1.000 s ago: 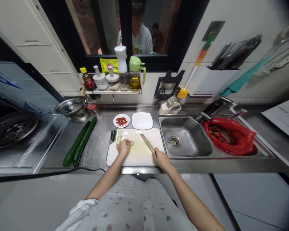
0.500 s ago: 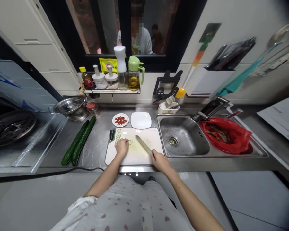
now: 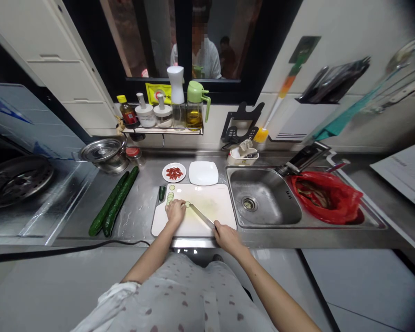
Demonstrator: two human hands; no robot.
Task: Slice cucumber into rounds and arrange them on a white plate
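A white cutting board (image 3: 224, 203) lies on the counter in front of me. A row of pale green cucumber slices (image 3: 170, 195) runs along its left part. My left hand (image 3: 175, 211) rests on the board with curled fingers pressed on the near end of that row. One separate cucumber slice (image 3: 187, 204) lies by its fingertips. My right hand (image 3: 227, 236) grips a kitchen knife (image 3: 202, 216) by its handle. The blade slants to the far left, its tip at the separate slice. Two dark green cucumber end pieces (image 3: 162, 193) lie at the board's upper left corner.
Two whole cucumbers (image 3: 119, 203) lie left of the board. Behind it stand a plate of chopped red chili (image 3: 174, 173) and a white plate (image 3: 204, 172). To the right is a sink (image 3: 269, 212) with a red plastic bag (image 3: 342, 203). A lidded pot (image 3: 105, 154) stands back left.
The knife in my right hand has moved left, bringing its tip to the separate cucumber slice. My left hand has hardly moved. The whole view has shifted slightly.
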